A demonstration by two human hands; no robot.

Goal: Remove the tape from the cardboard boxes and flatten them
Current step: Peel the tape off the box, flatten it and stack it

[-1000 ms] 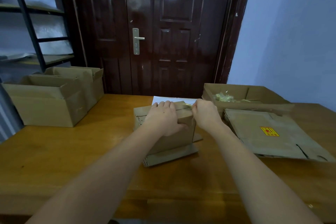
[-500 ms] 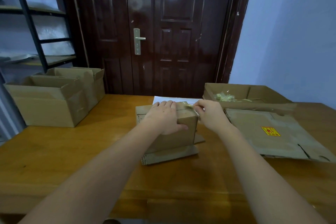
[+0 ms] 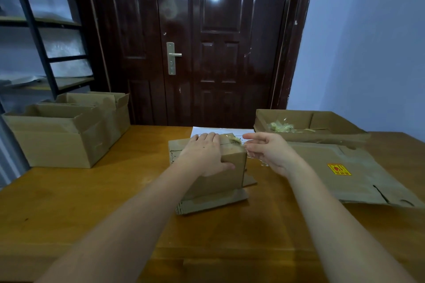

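Box [image 3: 216,174] stands at frame centre on the bench [image 3: 92,202]. Left hand [image 3: 204,156] grips its top, fingers curled over the edge. Right hand [image 3: 269,151] pinches the tape [image 3: 236,140] just beside the box's upper right corner.

On the table [image 3: 69,202], a small box [image 3: 220,177] sat at centre under both hands, two open boxes [image 3: 64,138] at ten o'clock, a flattened box [image 3: 354,174] at three, and an open box [image 3: 322,126] behind it at two.
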